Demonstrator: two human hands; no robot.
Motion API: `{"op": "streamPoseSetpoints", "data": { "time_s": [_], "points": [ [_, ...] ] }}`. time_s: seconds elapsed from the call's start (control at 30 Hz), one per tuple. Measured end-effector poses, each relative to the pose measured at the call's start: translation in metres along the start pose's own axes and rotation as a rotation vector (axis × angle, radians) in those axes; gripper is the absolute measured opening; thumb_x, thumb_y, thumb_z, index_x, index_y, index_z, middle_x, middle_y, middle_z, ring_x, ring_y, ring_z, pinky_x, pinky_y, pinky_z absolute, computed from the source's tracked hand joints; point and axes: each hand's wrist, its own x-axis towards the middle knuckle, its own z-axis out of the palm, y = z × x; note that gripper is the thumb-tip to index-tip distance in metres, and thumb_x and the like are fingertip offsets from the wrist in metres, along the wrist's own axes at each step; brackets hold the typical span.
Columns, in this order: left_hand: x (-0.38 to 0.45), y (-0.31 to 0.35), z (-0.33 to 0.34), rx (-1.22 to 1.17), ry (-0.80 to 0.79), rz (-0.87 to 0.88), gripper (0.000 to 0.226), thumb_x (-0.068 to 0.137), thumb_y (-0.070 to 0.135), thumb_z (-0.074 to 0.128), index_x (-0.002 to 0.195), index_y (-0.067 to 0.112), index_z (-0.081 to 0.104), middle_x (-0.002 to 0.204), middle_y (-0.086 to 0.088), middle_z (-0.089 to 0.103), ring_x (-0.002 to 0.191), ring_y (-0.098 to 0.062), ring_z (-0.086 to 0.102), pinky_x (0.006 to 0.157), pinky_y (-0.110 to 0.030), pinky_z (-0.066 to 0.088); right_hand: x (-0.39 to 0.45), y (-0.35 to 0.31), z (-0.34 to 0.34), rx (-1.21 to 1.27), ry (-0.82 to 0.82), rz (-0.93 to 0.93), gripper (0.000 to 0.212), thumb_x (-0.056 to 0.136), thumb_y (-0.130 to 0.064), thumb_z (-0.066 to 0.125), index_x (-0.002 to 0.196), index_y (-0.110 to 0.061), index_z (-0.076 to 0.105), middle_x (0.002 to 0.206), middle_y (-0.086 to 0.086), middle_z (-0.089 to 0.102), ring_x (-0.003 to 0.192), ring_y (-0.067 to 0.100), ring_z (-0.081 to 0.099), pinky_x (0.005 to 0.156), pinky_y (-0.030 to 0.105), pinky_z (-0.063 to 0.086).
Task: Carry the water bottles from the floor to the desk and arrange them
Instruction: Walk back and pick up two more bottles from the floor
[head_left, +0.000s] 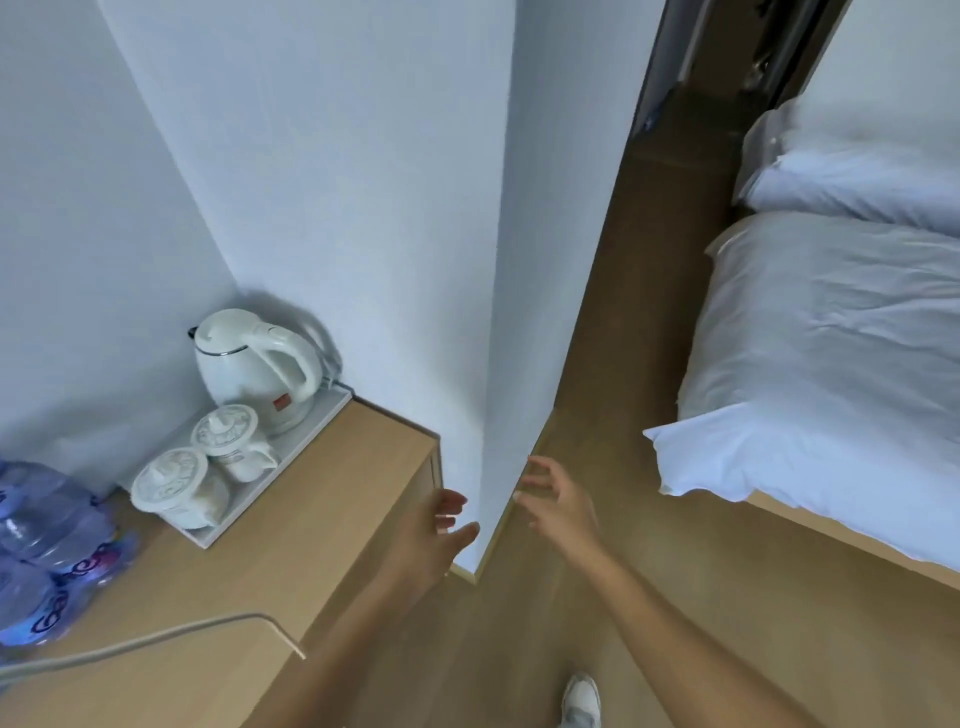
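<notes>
Both arms reach forward: left hand (435, 530) and right hand (558, 501) empty, fingers spread, either side of the wall corner (488, 415). Wrapped water bottles (44, 551) lie on the desk (311, 530) far left (beside the tray (291, 457) with kettle (254, 366), two lidded cups (200, 465)).

A white electric kettle (260, 366) is seated at the 12 o'clock end of a white tray (306, 441), against the wall corner. Two lidded white cups (200, 473) are positioned at its 6 o'clock end. A bed with white bedding (831, 364) is located at 3 o'clock.
</notes>
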Motion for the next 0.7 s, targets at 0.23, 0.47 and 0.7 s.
{"op": "streamPoseSetpoints", "data": {
  "time_s": [0.23,0.47,0.7],
  "points": [
    [0.097,0.095,0.136,0.017,-0.051,0.073,0.015,0.084,0.016,0.070,0.092,0.025,0.062,0.101,0.011,0.065,0.094,-0.009,0.064,0.065,-0.004,0.043,0.096,0.011,-0.160,0.031,0.109,0.033,0.053,0.086,-0.021,0.072,0.133,-0.031,0.050,0.115,-0.006,0.062,0.101,0.015,0.065,0.085,0.038,0.058],
    [0.194,0.186,0.244,0.034,-0.120,0.117,0.021,0.083,0.013,0.073,0.103,0.015,0.065,0.107,0.003,0.067,0.098,-0.013,0.064,0.082,-0.014,0.049,0.178,0.002,-0.300,0.116,0.202,0.066,0.049,0.086,-0.020,0.070,0.131,-0.031,0.051,0.115,-0.005,0.060,0.101,0.014,0.064,0.082,0.035,0.057],
    [0.312,0.240,0.314,0.055,-0.143,0.124,0.020,0.086,0.013,0.070,0.105,0.012,0.065,0.108,-0.001,0.067,0.101,-0.015,0.064,0.088,-0.025,0.049,0.279,-0.004,-0.375,0.204,0.236,0.133,0.047,0.090,-0.016,0.067,0.133,-0.025,0.049,0.120,0.001,0.057,0.109,0.024,0.063,0.087,0.036,0.054]
  ]
}}
